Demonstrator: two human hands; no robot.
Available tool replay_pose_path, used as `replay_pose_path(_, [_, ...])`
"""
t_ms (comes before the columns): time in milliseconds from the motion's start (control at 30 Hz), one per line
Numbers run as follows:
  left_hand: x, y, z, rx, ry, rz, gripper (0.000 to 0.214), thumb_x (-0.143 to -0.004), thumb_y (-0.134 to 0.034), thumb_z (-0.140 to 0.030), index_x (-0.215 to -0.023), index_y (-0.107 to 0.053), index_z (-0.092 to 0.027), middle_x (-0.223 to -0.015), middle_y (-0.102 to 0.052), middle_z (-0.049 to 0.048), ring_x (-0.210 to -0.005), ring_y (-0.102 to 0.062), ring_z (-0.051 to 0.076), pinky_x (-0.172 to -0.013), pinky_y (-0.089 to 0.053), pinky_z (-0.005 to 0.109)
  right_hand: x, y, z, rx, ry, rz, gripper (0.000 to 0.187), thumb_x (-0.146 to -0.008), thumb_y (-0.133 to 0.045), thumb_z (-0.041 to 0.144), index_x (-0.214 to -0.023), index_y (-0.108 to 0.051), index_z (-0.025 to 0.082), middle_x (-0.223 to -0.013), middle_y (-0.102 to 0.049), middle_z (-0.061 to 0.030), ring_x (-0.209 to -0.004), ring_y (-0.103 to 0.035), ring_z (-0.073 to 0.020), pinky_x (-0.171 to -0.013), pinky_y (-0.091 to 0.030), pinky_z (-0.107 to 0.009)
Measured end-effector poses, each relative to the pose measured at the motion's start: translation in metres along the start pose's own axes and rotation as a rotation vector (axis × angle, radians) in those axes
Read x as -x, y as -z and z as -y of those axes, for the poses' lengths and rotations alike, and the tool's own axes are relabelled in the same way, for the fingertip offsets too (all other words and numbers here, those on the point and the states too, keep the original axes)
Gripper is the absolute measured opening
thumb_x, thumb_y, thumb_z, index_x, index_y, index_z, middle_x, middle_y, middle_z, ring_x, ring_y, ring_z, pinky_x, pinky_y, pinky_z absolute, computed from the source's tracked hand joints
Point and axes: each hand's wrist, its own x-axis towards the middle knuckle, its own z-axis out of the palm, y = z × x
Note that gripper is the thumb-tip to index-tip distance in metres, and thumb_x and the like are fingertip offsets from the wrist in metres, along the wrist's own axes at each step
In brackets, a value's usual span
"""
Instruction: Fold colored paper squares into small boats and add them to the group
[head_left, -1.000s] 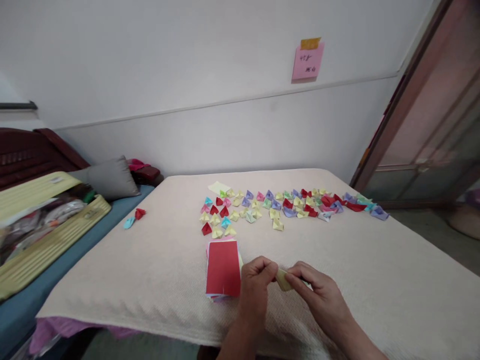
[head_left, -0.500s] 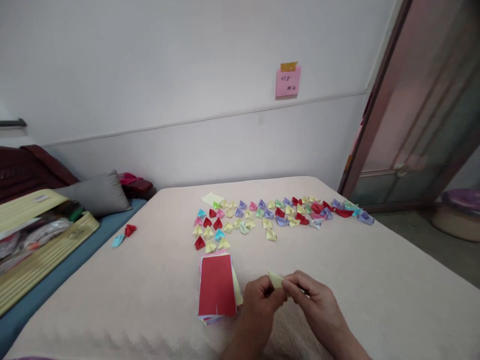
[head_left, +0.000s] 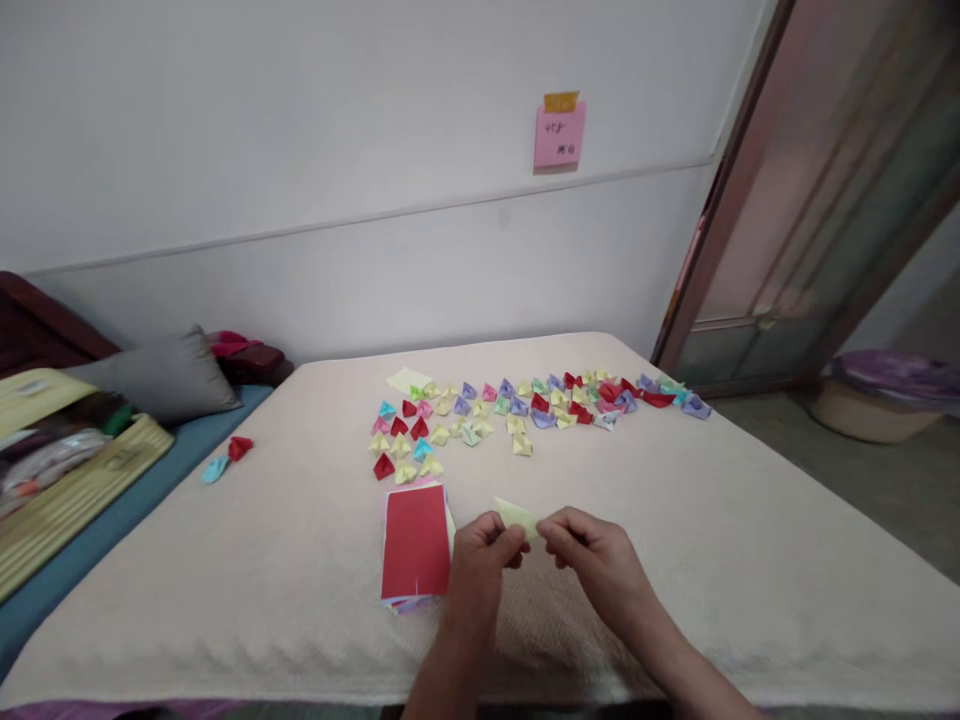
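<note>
A small folded piece of pale yellow paper [head_left: 515, 514] is pinched between my two hands above the near part of the table. My left hand [head_left: 484, 550] grips its left and lower side, thumb on top. At its right end, the thumb and fingertips of my right hand [head_left: 589, 540] are closed on it. The fingers cover part of the folds. Just left of my left hand lies a stack of coloured paper sheets [head_left: 416, 540] with a red one on top. Beyond my hands, many small folded paper boats [head_left: 522, 444] in several colours sit in rows.
The table wears a cream cloth [head_left: 300, 560]. A red folded paper [head_left: 240, 447] and a light blue one [head_left: 215, 469] lie at its left edge. A yellow sheet [head_left: 407, 379] rests at the back. Left stand a grey pillow [head_left: 169, 375] and a yellow box [head_left: 127, 460]; right, a lidded tub [head_left: 862, 408].
The view has shifted, so the table and paper boats sit slightly higher and further left. Both hands still hold the yellow paper; more of it now shows between them.
</note>
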Motion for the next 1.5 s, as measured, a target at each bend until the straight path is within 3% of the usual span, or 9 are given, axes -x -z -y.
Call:
replay_pose_path(133, [-0.001, 0.004, 0.0, -0.043, -0.019, -0.019, 0.021, -0.075, -0.059, -0.03, -0.061, -0.055, -0.016, -0.057, -0.052, -0.0023, -0.056, -0.042, 0.011, -0.056, -0.032, 0.024, 0.0, 0.004, 0.001, -0.063, 0.02, 0.032, 0.027, -0.084, -0.05, 0.034, -0.063, -0.056, 0.018, -0.058, -0.053, 0.0017, -0.056, -0.05, -0.0132, -0.054, -0.038, -0.024])
replay_pose_path(333, [0.0, 0.007, -0.007, -0.216, -0.068, -0.029, 0.024, -0.077, -0.056, -0.031, -0.059, -0.052, -0.016, -0.054, -0.048, -0.0039, -0.055, -0.041, 0.011, -0.055, -0.031, 0.023, 0.0, 0.005, 0.003, 0.005, 0.098, -0.021, 0.021, -0.084, -0.052, 0.029, -0.067, -0.057, 0.019, -0.06, -0.053, 0.0013, -0.057, -0.05, -0.0131, -0.053, -0.039, -0.024])
replay_pose_path(400, [0.001, 0.007, -0.009, -0.295, -0.104, -0.039, 0.024, -0.077, -0.056, -0.03, -0.058, -0.05, -0.017, -0.053, -0.043, -0.005, -0.055, -0.038, 0.01, -0.054, -0.028, 0.023, 0.002, 0.004, 0.003, 0.098, 0.206, -0.099, 0.012, -0.084, -0.054, 0.027, -0.082, -0.062, 0.018, -0.071, -0.059, -0.0014, -0.063, -0.053, -0.0141, -0.057, -0.042, -0.025])
replay_pose_path(533, [0.002, 0.003, -0.008, -0.375, -0.166, -0.061, 0.023, -0.078, -0.055, -0.028, -0.06, -0.045, -0.018, -0.055, -0.038, -0.0059, -0.056, -0.033, 0.01, -0.052, -0.025, 0.023, 0.007, 0.0, 0.0, 0.344, 0.508, -0.192, 0.02, -0.085, -0.051, 0.018, -0.102, -0.062, 0.022, -0.092, -0.063, -0.0058, -0.083, -0.058, -0.0178, -0.072, -0.045, -0.029])
replay_pose_path(667, [0.004, -0.001, -0.005, -0.403, -0.175, -0.068, 0.022, -0.08, -0.053, -0.028, -0.061, -0.045, -0.019, -0.056, -0.04, -0.0054, -0.057, -0.034, 0.011, -0.053, -0.027, 0.023, 0.012, -0.004, -0.003, 0.486, 0.6, -0.229, 0.026, -0.086, -0.049, 0.015, -0.11, -0.058, 0.02, -0.098, -0.063, -0.0083, -0.091, -0.058, -0.0201, -0.077, -0.047, -0.031])
replay_pose_path(900, [0.003, 0.001, -0.003, -0.447, -0.186, -0.085, 0.022, -0.081, -0.052, -0.027, -0.062, -0.045, -0.019, -0.057, -0.04, -0.0053, -0.057, -0.034, 0.011, -0.053, -0.027, 0.023, 0.013, -0.006, -0.003, 0.541, 0.61, -0.24, 0.023, -0.086, -0.049, 0.017, -0.106, -0.058, 0.02, -0.098, -0.062, -0.0084, -0.09, -0.059, -0.0198, -0.073, -0.048, -0.029])
replay_pose_path(1100, [0.004, 0.002, -0.002, -0.492, -0.239, -0.124, 0.017, -0.083, -0.049, -0.028, -0.071, -0.055, -0.018, -0.065, -0.053, -0.0026, -0.063, -0.044, 0.013, -0.058, -0.032, 0.023, 0.014, -0.008, 0.003, 0.476, 0.571, -0.169, 0.017, -0.086, -0.048, 0.016, -0.098, -0.058, 0.022, -0.089, -0.06, -0.0049, -0.082, -0.057, -0.0173, -0.069, -0.045, -0.027])
replay_pose_path(1333, [0.004, -0.001, -0.002, -0.566, -0.251, -0.123, 0.02, -0.085, -0.048, -0.028, -0.069, -0.056, -0.018, -0.068, -0.057, -0.0006, -0.064, -0.047, 0.014, -0.059, -0.032, 0.024, 0.015, -0.014, 0.001, 0.439, 0.432, -0.174, 0.002, -0.085, -0.049, 0.02, -0.084, -0.052, 0.02, -0.078, -0.058, -0.0023, -0.065, -0.054, -0.0146, -0.059, -0.04, -0.025])
replay_pose_path(1500, [0.007, -0.004, -0.002, -0.547, -0.247, -0.099, 0.023, -0.084, -0.051, -0.036, -0.074, -0.06, -0.018, -0.069, -0.059, 0.0004, -0.065, -0.049, 0.014, -0.06, -0.032, 0.024, 0.013, -0.011, 0.005, 0.286, 0.244, -0.16, 0.008, -0.085, -0.052, 0.027, -0.08, -0.054, 0.021, -0.072, -0.056, 0.0, -0.059, -0.05, -0.0129, -0.057, -0.037, -0.025])
